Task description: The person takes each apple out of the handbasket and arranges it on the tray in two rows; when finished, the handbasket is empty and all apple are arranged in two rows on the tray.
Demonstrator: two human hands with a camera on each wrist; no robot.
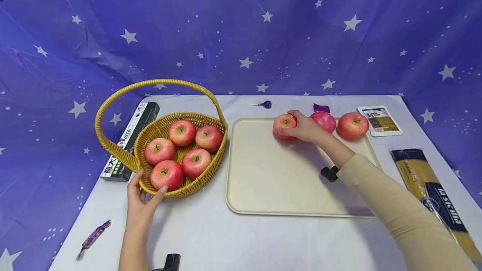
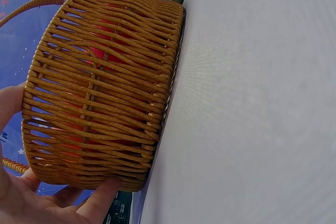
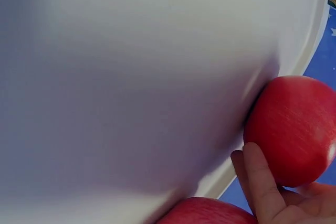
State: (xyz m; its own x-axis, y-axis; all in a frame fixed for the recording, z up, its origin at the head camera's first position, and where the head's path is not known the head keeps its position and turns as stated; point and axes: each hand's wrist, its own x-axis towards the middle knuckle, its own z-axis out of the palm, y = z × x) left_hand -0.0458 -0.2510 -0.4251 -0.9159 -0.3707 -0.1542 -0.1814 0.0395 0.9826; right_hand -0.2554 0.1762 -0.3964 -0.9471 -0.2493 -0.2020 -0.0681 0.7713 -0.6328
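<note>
Head view: right hand (image 1: 300, 128) pinches an apple (image 1: 283, 122) at the far edge of the tray (image 1: 271, 179), left hand (image 1: 140, 205) grips the near-left rim of the basket (image 1: 211, 172) with five apples (image 1: 196, 163) inside; I'd hold the apple by its sides, lift it clear of the tray rim, and leave the left grip light so the basket doesn't tip. Left wrist adds what head hides: fingers (image 2: 102, 199) spread against the basket's outer wall, red showing through the weave. Right wrist shows fingertips (image 3: 252, 150) at the held apple's side; can't tell if it touches the tray.
</note>
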